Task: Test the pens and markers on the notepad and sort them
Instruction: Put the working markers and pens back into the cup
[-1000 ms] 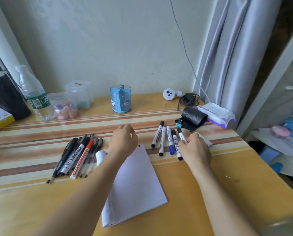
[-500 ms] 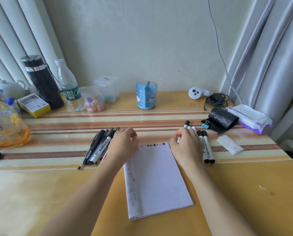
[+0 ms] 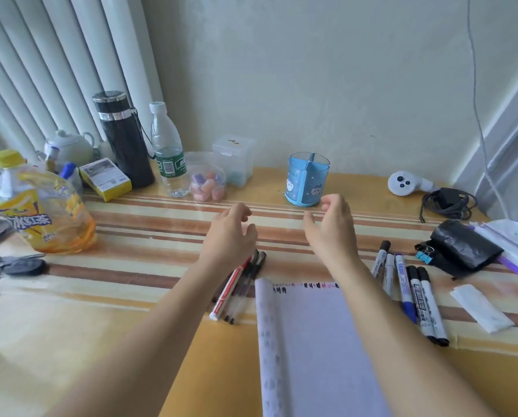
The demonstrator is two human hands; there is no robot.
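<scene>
A white notepad (image 3: 318,350) lies open on the table in front of me, with small ink marks along its top edge. Left of it is a bunch of pens (image 3: 239,287), a red-and-white one among black ones, partly under my left forearm. To the notepad's right, several whiteboard markers (image 3: 411,293) lie side by side. A blue divided pen holder (image 3: 307,179) stands behind. My left hand (image 3: 229,233) and my right hand (image 3: 331,227) hover above the table in front of the holder, fingers loosely curled, holding nothing.
At the back left stand a black flask (image 3: 124,139), a water bottle (image 3: 167,152), a yellow drink jug (image 3: 44,206), a teapot and small plastic boxes. Keys (image 3: 14,267) lie at the left edge. Right side: black pouch (image 3: 465,246), binder clip, wipes, white tissue (image 3: 482,308), charger cable.
Both hands have lifted off the pens and markers and moved forward toward the blue holder. My view has swung left and come closer to the table.
</scene>
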